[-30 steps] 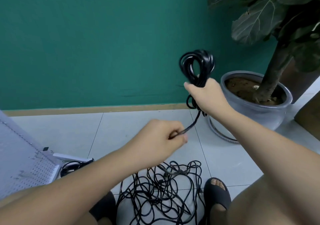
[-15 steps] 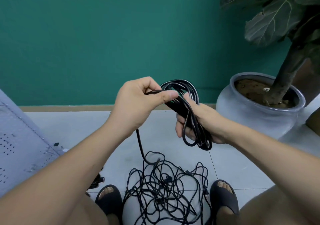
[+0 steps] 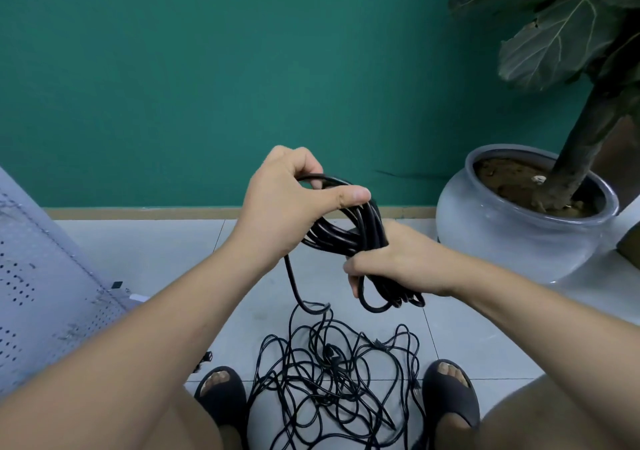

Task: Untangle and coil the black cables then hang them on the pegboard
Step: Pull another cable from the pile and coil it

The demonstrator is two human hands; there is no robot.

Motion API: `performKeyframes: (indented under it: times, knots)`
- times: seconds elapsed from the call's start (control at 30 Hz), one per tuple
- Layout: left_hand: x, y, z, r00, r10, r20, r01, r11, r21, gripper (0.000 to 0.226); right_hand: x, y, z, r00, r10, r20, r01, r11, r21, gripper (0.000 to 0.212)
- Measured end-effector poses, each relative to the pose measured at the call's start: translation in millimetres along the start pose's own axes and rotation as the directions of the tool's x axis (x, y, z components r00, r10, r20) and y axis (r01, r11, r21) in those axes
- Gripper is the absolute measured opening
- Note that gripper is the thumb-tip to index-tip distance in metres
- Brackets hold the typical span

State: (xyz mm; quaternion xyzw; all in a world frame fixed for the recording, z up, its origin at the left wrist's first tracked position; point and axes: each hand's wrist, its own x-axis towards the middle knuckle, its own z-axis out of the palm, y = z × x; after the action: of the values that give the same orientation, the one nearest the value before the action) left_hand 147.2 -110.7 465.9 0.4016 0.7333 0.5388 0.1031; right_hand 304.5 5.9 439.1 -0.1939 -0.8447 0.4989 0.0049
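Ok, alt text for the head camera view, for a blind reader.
A left hand and right hand hold a coil of black cable above a tangle of cables on the floor, pegboard at left, potted plant at right.

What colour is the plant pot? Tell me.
The plant pot is pale grey-blue and glossy; it shows best in the head view.

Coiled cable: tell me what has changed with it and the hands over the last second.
The right hand has lowered the coiled cable and tipped it sideways, keeping its grip. The left hand, holding the trailing strand throughout, rose from below to the top of the coil, laying on another loop. The tangle on the floor, the pegboard and the plant pot stayed where they were.
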Motion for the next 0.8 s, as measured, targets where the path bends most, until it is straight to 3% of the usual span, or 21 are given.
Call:
performKeyframes:
  times: [0.17, 0.3, 0.47, 0.63, 0.8]
  knots:
    - [-4.5, 0.7, 13.1, 0.969, -0.184, 0.166, 0.234, 0.902, -0.364, 0.070, 2.5, -3.8, 0.0, 0.983, -0.054, -0.176, 0.058, 0.998, 0.020, 0.015]
    - [-5.4, 3.6, 17.6, 0.968, -0.183, 0.170, 0.241, 0.864, -0.442, 0.071, 8.5, 2.4, 3.1, 0.965, -0.074, -0.252, 0.080, 0.997, 0.015, 0.024]
    - [-3.2, 6.3, 21.2, 0.950, -0.219, 0.222, 0.311, 0.729, -0.610, 0.048, 12.1, -3.6, 5.8, 0.980, -0.080, -0.184, 0.101, 0.989, 0.110, 0.040]
    - [2.3, 12.7, 21.9, 0.910, -0.271, 0.315, 0.415, 0.619, -0.667, 0.021, 10.7, -7.6, 7.7, 0.996, -0.088, 0.013, 0.082, 0.972, 0.221, 0.035]
    - [9.8, 17.8, 21.7, 0.905, -0.258, 0.337, 0.424, 0.596, -0.682, 0.026, 13.0, -7.1, 13.0, 0.990, -0.137, 0.015, 0.129, 0.960, 0.250, 0.019]
